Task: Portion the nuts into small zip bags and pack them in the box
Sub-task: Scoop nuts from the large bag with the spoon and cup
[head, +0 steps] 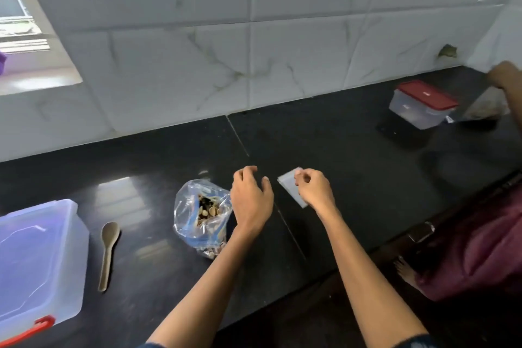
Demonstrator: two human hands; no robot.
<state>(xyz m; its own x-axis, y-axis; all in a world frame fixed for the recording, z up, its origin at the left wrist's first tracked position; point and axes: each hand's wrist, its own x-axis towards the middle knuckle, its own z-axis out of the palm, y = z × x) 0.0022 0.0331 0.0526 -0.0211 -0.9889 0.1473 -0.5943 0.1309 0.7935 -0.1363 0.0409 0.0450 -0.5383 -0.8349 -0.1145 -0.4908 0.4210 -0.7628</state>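
Note:
A large clear bag of nuts [202, 213] stands open on the black counter [353, 167]. Just right of it hovers my left hand [250, 196], fingers loosely curled, holding nothing. My right hand [313, 188] pinches the top edge of a small flat stack of zip bags [291, 185] lying on the counter. A clear plastic box [36, 263] with a red latch sits at the near left, lid on. A beige spoon [108, 251] lies between the box and the nut bag.
A red-lidded clear container [423, 104] sits at the back right. Another person's hand [505, 76] reaches in beside it, and their maroon clothing [480, 248] and a bare foot are at the right below the counter edge. A tiled wall backs the counter.

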